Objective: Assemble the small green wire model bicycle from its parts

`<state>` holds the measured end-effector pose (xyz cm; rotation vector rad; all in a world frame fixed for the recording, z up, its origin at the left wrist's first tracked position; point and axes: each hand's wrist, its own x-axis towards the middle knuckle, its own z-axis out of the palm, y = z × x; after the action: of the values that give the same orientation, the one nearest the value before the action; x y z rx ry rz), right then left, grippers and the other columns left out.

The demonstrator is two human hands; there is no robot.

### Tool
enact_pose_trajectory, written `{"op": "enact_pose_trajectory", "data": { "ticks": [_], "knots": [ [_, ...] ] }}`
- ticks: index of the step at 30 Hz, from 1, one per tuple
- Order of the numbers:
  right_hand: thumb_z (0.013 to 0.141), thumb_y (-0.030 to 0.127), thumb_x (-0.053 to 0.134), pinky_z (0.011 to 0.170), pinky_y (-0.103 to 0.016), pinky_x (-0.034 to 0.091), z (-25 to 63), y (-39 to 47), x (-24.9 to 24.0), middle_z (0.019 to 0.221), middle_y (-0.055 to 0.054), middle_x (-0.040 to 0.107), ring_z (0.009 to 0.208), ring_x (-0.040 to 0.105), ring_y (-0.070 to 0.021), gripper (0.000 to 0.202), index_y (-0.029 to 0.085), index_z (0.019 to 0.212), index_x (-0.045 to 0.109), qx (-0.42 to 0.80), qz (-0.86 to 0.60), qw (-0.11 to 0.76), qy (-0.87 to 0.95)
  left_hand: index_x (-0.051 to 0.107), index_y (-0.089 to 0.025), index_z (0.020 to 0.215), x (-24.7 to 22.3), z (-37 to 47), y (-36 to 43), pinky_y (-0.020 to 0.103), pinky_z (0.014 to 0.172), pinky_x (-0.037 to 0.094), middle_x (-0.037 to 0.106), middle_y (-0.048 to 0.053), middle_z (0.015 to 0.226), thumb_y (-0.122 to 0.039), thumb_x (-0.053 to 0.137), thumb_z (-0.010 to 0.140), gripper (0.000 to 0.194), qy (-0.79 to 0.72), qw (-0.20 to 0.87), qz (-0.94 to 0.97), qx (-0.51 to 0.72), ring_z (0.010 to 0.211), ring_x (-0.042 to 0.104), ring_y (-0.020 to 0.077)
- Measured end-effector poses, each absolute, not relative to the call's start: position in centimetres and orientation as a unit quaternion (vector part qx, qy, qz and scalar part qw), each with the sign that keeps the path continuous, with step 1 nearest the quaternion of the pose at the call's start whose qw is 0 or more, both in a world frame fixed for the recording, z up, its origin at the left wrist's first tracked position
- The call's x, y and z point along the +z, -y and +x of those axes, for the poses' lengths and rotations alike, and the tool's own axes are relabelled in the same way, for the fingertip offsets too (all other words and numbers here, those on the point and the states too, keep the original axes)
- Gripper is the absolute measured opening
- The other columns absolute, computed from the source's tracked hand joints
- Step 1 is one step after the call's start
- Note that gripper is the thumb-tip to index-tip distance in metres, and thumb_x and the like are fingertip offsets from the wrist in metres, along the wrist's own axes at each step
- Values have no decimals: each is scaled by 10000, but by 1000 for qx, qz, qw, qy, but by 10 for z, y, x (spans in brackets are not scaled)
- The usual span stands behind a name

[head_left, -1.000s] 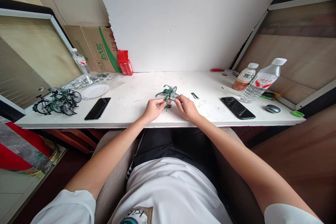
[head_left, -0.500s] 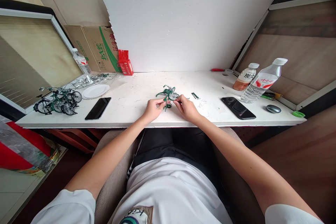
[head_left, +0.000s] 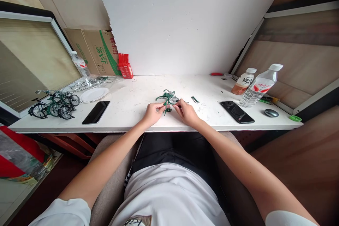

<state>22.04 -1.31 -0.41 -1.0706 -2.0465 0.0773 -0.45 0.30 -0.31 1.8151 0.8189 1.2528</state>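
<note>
A small green model bicycle (head_left: pixel 169 96) with spoked wheels is at the middle of the white table, tilted between my hands. My left hand (head_left: pixel 154 113) pinches its green frame from the near left side. On the other side, my right hand (head_left: pixel 186 112) has thumb and fingertips pressed together close to the spoked wheel; whatever they hold is too small to make out. Just right of the bicycle lie thin green plastic pieces (head_left: pixel 195 99). Several finished-looking model bicycles (head_left: pixel 57 105) stand bunched together at the table's left end.
Left of my hands are a phone (head_left: pixel 96 112), white plates (head_left: pixel 94 94), plastic part frames (head_left: pixel 88 84) and a water bottle (head_left: pixel 80 64). Rightward stand another phone (head_left: pixel 237 112), two bottles (head_left: pixel 261 84), a mouse (head_left: pixel 271 113) and a green cap (head_left: pixel 295 118). A white board (head_left: pixel 185 28) closes off the back.
The whole view has shifted slightly with the head. My hands stay at the model bicycle, the right fingers drawn a little closer together by its wheel.
</note>
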Motion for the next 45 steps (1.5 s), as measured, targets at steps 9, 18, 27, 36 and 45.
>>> {"op": "enact_pose_trajectory", "data": {
  "ticks": [9, 18, 27, 36, 45],
  "knots": [
    [1116, 573, 379, 606, -311, 407, 221, 13, -3, 834, -52, 707, 631, 612, -215, 348, 262, 978, 456, 60, -441, 388, 807, 869, -157, 1083, -4, -5, -3, 476, 1123, 542, 836, 121, 1128, -460, 719, 938, 368, -321, 372, 719, 491, 1202, 750, 339],
    [1111, 571, 408, 639, -317, 419, 219, 14, -2, 855, -42, 705, 674, 619, -218, 340, 258, 1007, 488, 103, -456, 387, 795, 845, -129, 1150, -6, -4, -7, 521, 1134, 537, 829, 150, 1143, -518, 780, 888, 474, -303, 444, 680, 498, 1174, 764, 357],
    [1107, 501, 468, 770, -380, 457, 228, 10, 11, 875, -80, 664, 888, 583, -255, 369, 237, 884, 600, 6, -492, 446, 748, 799, -80, 1187, -7, -5, -14, 498, 1089, 546, 821, 208, 1126, -544, 855, 825, 591, -327, 485, 611, 533, 1124, 776, 338],
    [1017, 354, 582, 844, -443, 436, 275, -14, 11, 1024, -164, 711, 1098, 543, -363, 260, 182, 918, 750, -89, -654, 294, 692, 796, -106, 1190, -7, -4, -13, 481, 1064, 554, 822, 199, 1126, -536, 855, 829, 565, -333, 476, 601, 549, 1175, 754, 340],
    [1028, 355, 549, 874, -438, 425, 276, -15, 8, 1074, -191, 730, 1149, 530, -365, 300, 158, 960, 765, -84, -698, 197, 683, 798, -127, 1178, -10, -5, -16, 464, 1078, 534, 815, 181, 1153, -533, 842, 842, 529, -343, 460, 601, 556, 1144, 753, 317]
  ]
}}
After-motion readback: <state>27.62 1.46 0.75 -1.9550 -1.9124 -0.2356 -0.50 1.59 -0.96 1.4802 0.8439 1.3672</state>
